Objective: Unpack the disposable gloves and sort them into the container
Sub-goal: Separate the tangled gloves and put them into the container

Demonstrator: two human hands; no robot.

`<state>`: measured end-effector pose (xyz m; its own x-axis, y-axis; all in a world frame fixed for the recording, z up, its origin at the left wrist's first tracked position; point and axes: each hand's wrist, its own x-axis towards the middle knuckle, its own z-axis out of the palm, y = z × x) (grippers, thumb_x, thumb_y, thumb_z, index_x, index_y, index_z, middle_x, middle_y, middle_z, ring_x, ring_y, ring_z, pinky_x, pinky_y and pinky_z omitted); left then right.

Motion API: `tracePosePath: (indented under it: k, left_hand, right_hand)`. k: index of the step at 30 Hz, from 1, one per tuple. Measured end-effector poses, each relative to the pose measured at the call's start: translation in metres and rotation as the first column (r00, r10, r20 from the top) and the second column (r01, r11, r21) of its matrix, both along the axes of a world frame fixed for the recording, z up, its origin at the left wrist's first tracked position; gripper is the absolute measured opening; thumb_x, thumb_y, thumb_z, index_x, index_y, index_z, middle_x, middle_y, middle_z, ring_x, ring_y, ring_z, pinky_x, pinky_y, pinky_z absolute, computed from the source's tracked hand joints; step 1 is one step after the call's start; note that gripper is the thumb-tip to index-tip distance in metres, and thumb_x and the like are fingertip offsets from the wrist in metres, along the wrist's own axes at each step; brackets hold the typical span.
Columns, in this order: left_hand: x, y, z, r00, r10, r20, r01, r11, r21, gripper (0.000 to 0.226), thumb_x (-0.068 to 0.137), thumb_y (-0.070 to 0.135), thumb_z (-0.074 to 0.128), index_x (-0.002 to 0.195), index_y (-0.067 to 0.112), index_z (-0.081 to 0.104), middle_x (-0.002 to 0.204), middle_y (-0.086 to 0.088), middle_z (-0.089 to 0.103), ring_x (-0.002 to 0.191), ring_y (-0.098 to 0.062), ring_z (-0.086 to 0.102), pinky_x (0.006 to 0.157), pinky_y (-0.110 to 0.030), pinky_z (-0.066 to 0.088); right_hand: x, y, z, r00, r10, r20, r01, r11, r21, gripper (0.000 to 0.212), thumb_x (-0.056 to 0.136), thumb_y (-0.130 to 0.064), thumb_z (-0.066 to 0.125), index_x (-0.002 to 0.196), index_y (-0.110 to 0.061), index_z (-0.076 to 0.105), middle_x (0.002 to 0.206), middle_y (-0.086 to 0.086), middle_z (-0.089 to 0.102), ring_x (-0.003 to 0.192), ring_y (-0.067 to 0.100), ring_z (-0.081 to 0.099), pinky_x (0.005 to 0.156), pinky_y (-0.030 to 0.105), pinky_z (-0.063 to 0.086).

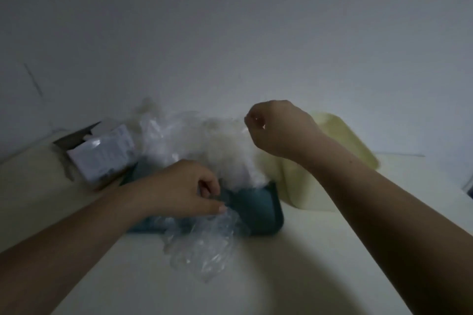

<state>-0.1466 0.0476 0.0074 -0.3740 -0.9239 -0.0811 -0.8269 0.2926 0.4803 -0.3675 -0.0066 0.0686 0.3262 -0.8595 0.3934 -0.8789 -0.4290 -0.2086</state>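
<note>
I see the left hand (184, 188) pinching a clear glove (204, 240) that drapes over the near rim of the teal container (266, 212), toward the table's far edge. The right hand (277, 129), raised and curled, pinches the blurred heap of gloves (184, 135) above it. A white box (102, 155) sits far left and a yellow tray (340, 133) far right.
</note>
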Motion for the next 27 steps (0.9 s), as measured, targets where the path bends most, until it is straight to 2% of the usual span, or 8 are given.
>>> tracePosePath:
  k: [4, 8, 11, 14, 18, 22, 24, 27]
  left_hand:
    - [0.022, 0.021, -0.038, 0.984, -0.09, 0.156, 0.089, 0.996, 0.009, 0.043, 0.065, 0.074, 0.08, 0.084, 0.039, 0.063, 0.093, 0.021, 0.058, 0.084, 0.0, 0.06, 0.071, -0.024, 0.05]
    - [0.03, 0.027, -0.064, 0.994, -0.01, 0.108, 0.017, 0.998, -0.068, 0.045, 0.083, 0.054, 0.079, 0.064, 0.031, 0.045, 0.086, 0.016, 0.049, 0.07, -0.003, 0.05, 0.062, -0.025, 0.039]
    - [0.042, 0.02, -0.057, 0.988, 0.103, -0.119, -0.115, 0.988, -0.104, 0.045, 0.092, 0.037, 0.075, 0.065, 0.012, 0.049, 0.066, 0.006, 0.05, 0.056, -0.005, 0.044, 0.055, -0.033, 0.039]
    - [0.047, 0.011, -0.036, 0.835, 0.286, -0.469, -0.341, 0.939, -0.035, 0.035, 0.094, 0.034, 0.076, 0.073, 0.009, 0.063, 0.055, 0.007, 0.053, 0.049, -0.002, 0.049, 0.05, -0.019, 0.04]
    - [0.035, -0.004, -0.018, 0.451, 0.361, -0.816, -0.389, 0.903, 0.184, 0.017, 0.097, 0.03, 0.073, 0.099, 0.015, 0.077, 0.086, -0.002, 0.079, 0.08, -0.021, 0.076, 0.073, -0.037, 0.063]
    - [0.025, -0.021, -0.02, 0.373, 0.326, -0.869, -0.284, 0.931, 0.228, 0.028, 0.095, 0.036, 0.075, 0.118, 0.02, 0.076, 0.112, -0.005, 0.08, 0.108, -0.025, 0.076, 0.1, -0.051, 0.057]
    - [0.022, -0.028, -0.02, 0.338, 0.323, -0.884, -0.236, 0.938, 0.253, 0.029, 0.094, 0.032, 0.077, 0.118, 0.016, 0.075, 0.112, -0.008, 0.079, 0.107, -0.028, 0.076, 0.099, -0.051, 0.057]
    - [0.031, -0.038, -0.022, 0.408, 0.362, -0.838, -0.317, 0.917, 0.241, 0.021, 0.093, 0.03, 0.077, 0.105, 0.014, 0.076, 0.098, -0.006, 0.08, 0.095, -0.03, 0.077, 0.08, -0.043, 0.06]
  right_hand:
    - [0.044, 0.031, -0.042, 0.968, 0.247, 0.043, -0.247, 0.916, 0.316, 0.029, 0.1, -0.037, 0.056, 0.089, -0.018, 0.074, 0.087, -0.001, 0.071, 0.08, 0.017, 0.065, 0.078, 0.028, 0.052]
    - [0.062, 0.035, -0.082, 0.957, 0.289, -0.023, -0.241, 0.837, 0.491, 0.025, 0.1, -0.032, 0.057, 0.102, -0.015, 0.076, 0.101, 0.002, 0.074, 0.092, 0.02, 0.068, 0.086, 0.036, 0.057]
    - [0.052, 0.032, -0.083, 0.932, 0.183, 0.313, -0.307, 0.856, 0.416, 0.038, 0.1, -0.043, 0.062, 0.13, -0.02, 0.069, 0.118, -0.005, 0.073, 0.101, 0.008, 0.069, 0.092, 0.023, 0.055]
    - [0.043, 0.028, -0.077, 0.749, 0.03, 0.662, -0.352, 0.864, 0.36, 0.058, 0.09, -0.06, 0.068, 0.133, -0.021, 0.067, 0.117, -0.007, 0.074, 0.103, 0.006, 0.072, 0.091, 0.03, 0.061]
    - [0.054, 0.023, -0.068, 0.555, -0.094, 0.826, -0.501, 0.755, 0.423, 0.057, 0.078, -0.063, 0.079, 0.107, -0.014, 0.079, 0.102, 0.011, 0.079, 0.093, 0.032, 0.076, 0.09, 0.059, 0.059]
    - [0.08, 0.016, -0.063, 0.266, -0.135, 0.954, -0.53, 0.806, 0.262, 0.028, 0.089, -0.021, 0.078, 0.099, 0.005, 0.075, 0.094, 0.029, 0.075, 0.089, 0.041, 0.075, 0.079, 0.047, 0.064]
    - [0.085, 0.006, -0.065, 0.173, -0.151, 0.973, -0.458, 0.862, 0.215, 0.019, 0.093, -0.01, 0.074, 0.096, 0.008, 0.073, 0.096, 0.034, 0.072, 0.092, 0.049, 0.072, 0.086, 0.055, 0.062]
    - [0.081, -0.013, -0.062, 0.168, -0.142, 0.975, -0.347, 0.918, 0.193, 0.016, 0.094, -0.012, 0.073, 0.093, 0.004, 0.075, 0.093, 0.024, 0.076, 0.087, 0.032, 0.074, 0.088, 0.046, 0.06]
